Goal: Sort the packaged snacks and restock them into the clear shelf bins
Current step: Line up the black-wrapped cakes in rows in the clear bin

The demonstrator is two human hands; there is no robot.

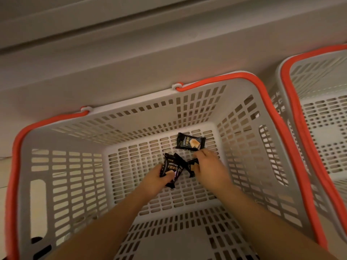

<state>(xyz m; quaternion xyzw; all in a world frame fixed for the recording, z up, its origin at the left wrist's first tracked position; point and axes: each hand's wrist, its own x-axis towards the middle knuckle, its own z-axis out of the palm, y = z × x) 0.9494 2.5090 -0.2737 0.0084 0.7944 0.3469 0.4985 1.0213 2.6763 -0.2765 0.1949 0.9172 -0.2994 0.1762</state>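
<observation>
Black DRYCAKE snack packets are nearly all gathered from the grey slotted basket. The left hand has its fingers curled round a couple of packets; the right hand pinches another just beside them. One last packet lies on the basket floor at twelve o'clock from the right hand. Collecting looks nearly done; next, I'd guess, reach for that one, then carry all to the bins, unseen here. A second basket stands at three o'clock.
</observation>
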